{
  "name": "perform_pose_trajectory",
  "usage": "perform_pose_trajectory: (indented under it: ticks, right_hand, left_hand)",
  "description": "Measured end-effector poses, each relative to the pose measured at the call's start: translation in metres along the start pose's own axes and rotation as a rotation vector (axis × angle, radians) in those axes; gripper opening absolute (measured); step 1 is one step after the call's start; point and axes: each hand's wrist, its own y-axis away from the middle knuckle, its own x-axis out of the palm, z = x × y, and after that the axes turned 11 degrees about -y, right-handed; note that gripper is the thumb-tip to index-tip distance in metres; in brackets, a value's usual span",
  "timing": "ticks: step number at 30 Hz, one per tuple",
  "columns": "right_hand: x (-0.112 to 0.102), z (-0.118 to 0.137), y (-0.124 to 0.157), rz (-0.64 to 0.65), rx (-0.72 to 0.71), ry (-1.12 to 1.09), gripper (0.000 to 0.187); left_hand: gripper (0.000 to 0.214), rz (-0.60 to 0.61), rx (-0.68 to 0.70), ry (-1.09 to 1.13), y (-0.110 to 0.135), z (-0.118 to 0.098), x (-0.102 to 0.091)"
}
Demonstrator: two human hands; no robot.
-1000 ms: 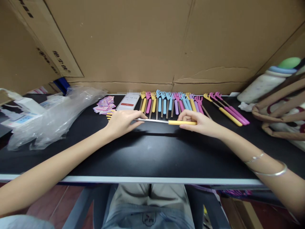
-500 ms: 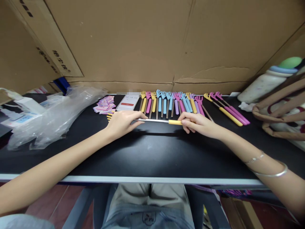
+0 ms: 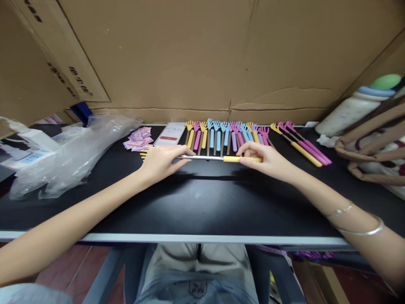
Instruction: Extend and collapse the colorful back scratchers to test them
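L hand (image 3: 161,160) & R hand (image 3: 267,160) both have hold of one yellow scratcher (image 3: 218,158), which runs crosswise btwn them, approx. level, over the black table (image 3: 199,211). L grip: thumb & index closed on the metal rod, w/ the head end under the palm; a few yellow prongs (image 3: 144,153) poke out on the far L side of that hand. R grip: thumb on the near side, fingers curled on the far side, pinched on the yellow handle (image 3: 232,159), its end reaching in twd the palm. Bare rod & the start of the handle show in the gap btwn hands. Just behind: a row of scratchers (image 3: 218,141) in yellow, pink, blue & purple, heads twd the cardboard wall (image 3: 190,59). To the R, three more scratchers (image 3: 308,153) (1 yellow, 2 magenta) lie at a slant. L of the row: phone (image 3: 171,133), then small printed cards (image 3: 139,139), then a clear plastic bag (image 3: 91,143). Far R: a tilted bottle (image 3: 351,109) w/ green top, nr. brown straps (image 3: 363,147).
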Motion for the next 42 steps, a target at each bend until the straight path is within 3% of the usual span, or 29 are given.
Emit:
perform_pose_trajectory:
  ticks: [8,21,42]
  right_hand:
    - [-0.0013,0.0012,-0.0003,-0.034,-0.042,-0.047,0.031]
    - [-0.0059,0.0023,-0.0013,-0.062,0.012,-0.174,0.031]
    - [-0.0055,0.0013,-0.0006,-0.008,0.04,-0.259,0.032]
  left_hand:
    - [0.022,0.006,-0.046,0.03,-0.0011,0.0075,0.0026]
    - [0.019,-0.004,-0.071,-0.035,-0.0013,0.0078,0.0028]
    - [0.015,-0.045,-0.029,0.022,0.0015,0.008,0.0057]
